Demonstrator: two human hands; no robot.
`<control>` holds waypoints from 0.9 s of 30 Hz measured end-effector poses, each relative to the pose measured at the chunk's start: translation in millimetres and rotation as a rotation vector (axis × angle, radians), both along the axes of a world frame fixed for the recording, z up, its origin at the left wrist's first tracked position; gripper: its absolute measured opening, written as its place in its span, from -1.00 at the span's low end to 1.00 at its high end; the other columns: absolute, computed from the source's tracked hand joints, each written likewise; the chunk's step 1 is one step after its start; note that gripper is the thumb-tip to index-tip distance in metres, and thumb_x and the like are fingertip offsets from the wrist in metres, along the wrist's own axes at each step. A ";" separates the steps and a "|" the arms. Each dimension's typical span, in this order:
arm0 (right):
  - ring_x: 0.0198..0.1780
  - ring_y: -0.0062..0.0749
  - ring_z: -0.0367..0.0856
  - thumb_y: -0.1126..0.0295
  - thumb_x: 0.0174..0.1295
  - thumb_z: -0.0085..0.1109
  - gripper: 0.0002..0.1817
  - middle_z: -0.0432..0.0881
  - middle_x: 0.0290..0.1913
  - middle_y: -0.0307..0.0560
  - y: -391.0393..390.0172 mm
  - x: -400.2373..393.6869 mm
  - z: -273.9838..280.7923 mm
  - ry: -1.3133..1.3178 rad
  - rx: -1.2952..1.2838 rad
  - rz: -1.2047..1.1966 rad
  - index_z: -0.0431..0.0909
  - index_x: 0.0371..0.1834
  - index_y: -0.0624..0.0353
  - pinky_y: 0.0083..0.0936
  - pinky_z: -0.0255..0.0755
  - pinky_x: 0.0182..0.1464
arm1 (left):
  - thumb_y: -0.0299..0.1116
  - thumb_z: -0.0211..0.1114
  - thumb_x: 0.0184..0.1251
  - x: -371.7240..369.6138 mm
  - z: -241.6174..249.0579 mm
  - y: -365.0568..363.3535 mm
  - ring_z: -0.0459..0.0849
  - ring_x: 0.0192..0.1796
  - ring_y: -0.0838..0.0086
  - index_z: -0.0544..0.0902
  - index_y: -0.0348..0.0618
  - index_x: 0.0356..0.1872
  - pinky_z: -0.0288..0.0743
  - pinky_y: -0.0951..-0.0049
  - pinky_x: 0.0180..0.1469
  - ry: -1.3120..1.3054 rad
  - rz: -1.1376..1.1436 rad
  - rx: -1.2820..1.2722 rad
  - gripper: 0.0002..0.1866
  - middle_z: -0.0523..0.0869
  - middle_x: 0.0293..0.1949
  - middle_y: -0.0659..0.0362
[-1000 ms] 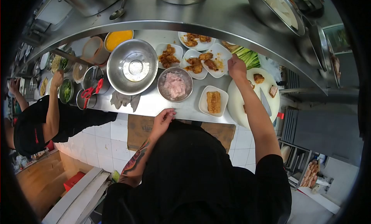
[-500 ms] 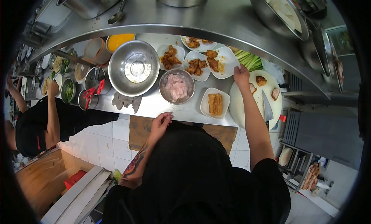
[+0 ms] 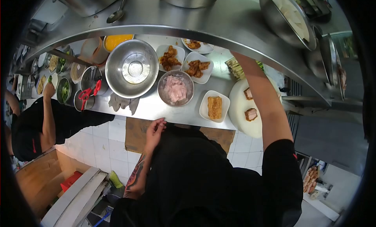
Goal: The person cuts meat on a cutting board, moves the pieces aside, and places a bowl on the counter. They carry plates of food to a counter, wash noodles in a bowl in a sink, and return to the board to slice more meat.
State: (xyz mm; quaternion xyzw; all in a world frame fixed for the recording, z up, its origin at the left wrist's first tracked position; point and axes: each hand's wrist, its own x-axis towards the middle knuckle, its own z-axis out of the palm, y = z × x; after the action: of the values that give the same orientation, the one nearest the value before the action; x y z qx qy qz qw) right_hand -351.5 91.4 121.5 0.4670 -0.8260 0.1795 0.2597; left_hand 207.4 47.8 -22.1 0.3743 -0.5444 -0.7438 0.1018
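- Far left of the meat bowl (image 3: 188, 98), a co-worker's hand (image 3: 48, 90) holds something green over small containers.
- Left of the meat bowl, red-handled scissors (image 3: 91, 94) lean in a steel pot; nearer it stands a wide steel bowl (image 3: 117, 78).
- Below and left of the meat bowl, the left hand (image 3: 156, 128) hangs by the counter edge, fingers loosely curled, holding nothing that shows.
- Just above the meat bowl, the left fried-piece plate (image 3: 181, 54) and right fried-piece plate (image 3: 207, 75) remain; the plate beside them a moment ago is gone, presumably carried off by the right hand.
- Right of the meat bowl sit a dish with a golden block (image 3: 214, 108) and, farther, a cutting board (image 3: 239, 123) bearing browned meat chunks (image 3: 251, 114).
- Above and right of the meat bowl, the right forearm (image 3: 270, 109) passes under the shelf (image 3: 219, 27); its hand is hidden, so grip and load cannot be told.
- No brand or label is readable.
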 end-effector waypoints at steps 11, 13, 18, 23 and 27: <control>-0.52 -0.09 0.69 0.44 0.38 0.12 -0.81 0.75 -0.39 0.12 -8.3 -12.4 -8.8 -0.205 0.118 -0.156 0.65 -0.11 0.34 -0.21 0.58 -0.40 | -0.29 0.20 0.70 48.7 -7.9 -2.5 0.74 -0.02 0.51 0.63 -0.19 0.31 0.61 0.49 0.03 -0.009 0.217 -0.021 -0.67 0.77 0.06 0.16; -0.53 -0.12 0.68 0.44 0.38 0.12 -0.80 0.74 -0.40 0.12 -9.3 -17.2 -8.6 -0.222 0.087 -0.173 0.64 -0.11 0.35 -0.23 0.57 -0.42 | -0.29 0.21 0.69 50.9 -1.7 -4.2 0.74 -0.02 0.51 0.63 -0.20 0.30 0.61 0.49 0.03 -0.020 0.220 -0.016 -0.67 0.77 0.07 0.16; -0.55 -0.18 0.67 0.43 0.39 0.12 -0.80 0.74 -0.41 0.11 3.6 -26.1 -19.8 -0.308 -0.120 -0.238 0.63 -0.11 0.37 -0.26 0.55 -0.47 | -0.27 0.23 0.68 51.2 -3.4 -15.7 0.74 -0.01 0.52 0.63 -0.20 0.30 0.61 0.49 0.03 -0.037 0.161 -0.018 -0.66 0.77 0.07 0.16; -0.56 -0.25 0.67 0.43 0.40 0.11 -0.79 0.73 -0.42 0.11 67.8 21.9 -54.0 -0.944 -0.476 -0.470 0.61 -0.11 0.39 -0.30 0.53 -0.52 | -0.28 0.22 0.69 35.4 -4.4 -34.3 0.71 -0.01 0.59 0.65 -0.22 0.28 0.59 0.54 0.04 0.011 0.073 -0.061 -0.67 0.79 0.05 0.21; -0.58 -0.43 0.59 0.42 0.43 0.03 -0.81 0.71 -0.42 0.01 92.5 116.6 -49.5 -1.422 -0.715 -0.594 0.47 -0.07 0.35 -0.44 0.46 -0.59 | -0.30 0.21 0.70 15.1 10.1 -35.8 0.71 -0.02 0.59 0.65 -0.22 0.28 0.59 0.55 0.04 0.001 0.033 -0.034 -0.68 0.79 0.06 0.21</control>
State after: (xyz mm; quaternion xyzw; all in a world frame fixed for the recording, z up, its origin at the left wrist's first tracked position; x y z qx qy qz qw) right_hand -234.9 183.9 72.0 -0.1032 -0.7746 0.6049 -0.1530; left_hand 222.5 12.0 -12.1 0.3812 -0.5504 -0.7329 0.1207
